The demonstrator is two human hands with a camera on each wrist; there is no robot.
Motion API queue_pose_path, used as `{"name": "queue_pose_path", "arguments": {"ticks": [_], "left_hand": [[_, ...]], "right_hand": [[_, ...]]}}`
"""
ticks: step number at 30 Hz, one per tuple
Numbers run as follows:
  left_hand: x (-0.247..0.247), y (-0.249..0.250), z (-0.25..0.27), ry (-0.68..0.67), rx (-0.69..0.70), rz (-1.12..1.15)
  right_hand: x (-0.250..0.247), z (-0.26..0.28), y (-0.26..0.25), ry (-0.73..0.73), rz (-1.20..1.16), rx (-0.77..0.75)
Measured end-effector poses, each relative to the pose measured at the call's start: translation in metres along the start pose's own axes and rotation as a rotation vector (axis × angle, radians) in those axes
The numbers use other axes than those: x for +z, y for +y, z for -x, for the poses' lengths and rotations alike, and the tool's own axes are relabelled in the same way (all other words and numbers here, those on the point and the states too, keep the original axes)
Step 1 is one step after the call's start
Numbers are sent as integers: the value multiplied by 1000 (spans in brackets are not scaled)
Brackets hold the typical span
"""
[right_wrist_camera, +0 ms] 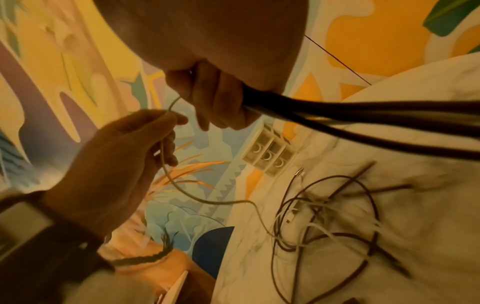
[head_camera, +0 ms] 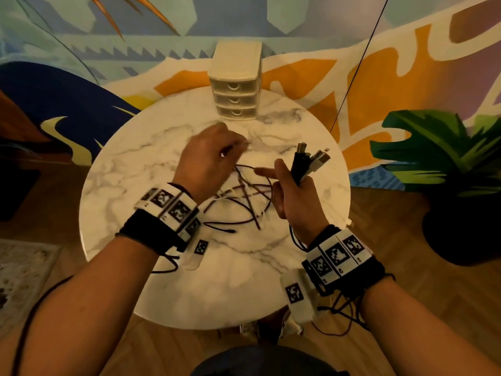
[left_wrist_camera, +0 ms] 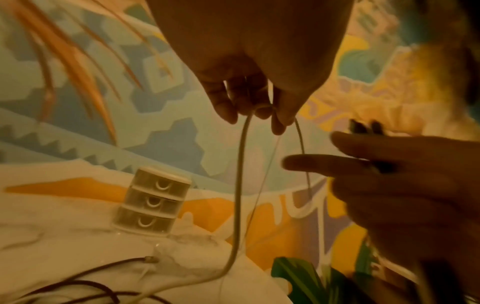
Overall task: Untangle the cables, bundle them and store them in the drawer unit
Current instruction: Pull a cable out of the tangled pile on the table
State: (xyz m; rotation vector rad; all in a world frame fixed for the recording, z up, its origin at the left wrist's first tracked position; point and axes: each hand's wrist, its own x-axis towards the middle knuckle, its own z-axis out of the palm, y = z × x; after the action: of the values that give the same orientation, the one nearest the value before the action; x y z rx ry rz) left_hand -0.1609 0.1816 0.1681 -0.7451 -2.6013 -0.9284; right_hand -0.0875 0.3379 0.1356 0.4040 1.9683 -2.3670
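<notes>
A tangle of dark and white cables lies on the round marble table. My left hand is raised above the tangle and pinches a loop of thin white cable that hangs down to the table. My right hand grips a bunch of cable ends with USB plugs sticking up; their dark cords trail out below the fist, and its index finger points left. The white three-drawer unit stands at the table's far edge, drawers closed.
A potted plant stands on the floor to the right of the table. A painted mural wall rises behind. A thin dark line runs diagonally at the upper right. Wood floor surrounds the table.
</notes>
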Motion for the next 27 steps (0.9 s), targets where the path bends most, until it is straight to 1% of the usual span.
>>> {"name": "queue_pose_path", "arguments": {"ticks": [2,3,4,6,8,9,10,12,15,16,17,18,20,21,22,23,25,27], "left_hand": [[8,11,8,-99,132,-39],[14,14,12,-134,167,-39],[19,17,17,-164,172,-30],[30,10,29,-211,91,-14],[35,-16,39,-259,-87,-54],[34,-32,43,-258,-173,-109],[30,-47,44,-225,-238,-169],[17,-70,39,-91,-304,-238],[3,-82,29,115,-299,-241],[5,-87,31,129,-299,-263],[8,-92,37,73,-323,-296],[14,-99,46,-51,-386,-330],[24,-114,65,-355,-595,-362],[23,-118,69,-407,-652,-345],[19,-119,66,-369,-663,-319],[13,-116,57,-263,-654,-279],[-8,-98,30,28,-570,-184],[-32,-70,1,301,-436,-35]], "right_hand": [[3,-3,-2,10,-22,42],[3,-4,-4,12,-56,67],[3,-5,-5,11,-89,77],[-1,-7,-6,-3,-131,39],[-8,-9,-9,11,-175,-15],[-12,-11,-10,27,-201,-32],[-17,-12,-11,44,-217,-45],[-21,-12,-10,65,-223,-64],[-20,-8,-9,96,-218,-93],[-18,-7,-8,112,-222,-102],[-18,-7,-8,131,-232,-109],[-18,-7,-8,155,-244,-113],[-23,-7,-7,202,-276,-118],[-27,-7,-6,223,-288,-119],[-30,-7,-5,246,-292,-123],[-33,-8,-4,273,-289,-128],[-35,-9,-1,339,-280,-105],[-34,-11,2,400,-297,-40]]}}
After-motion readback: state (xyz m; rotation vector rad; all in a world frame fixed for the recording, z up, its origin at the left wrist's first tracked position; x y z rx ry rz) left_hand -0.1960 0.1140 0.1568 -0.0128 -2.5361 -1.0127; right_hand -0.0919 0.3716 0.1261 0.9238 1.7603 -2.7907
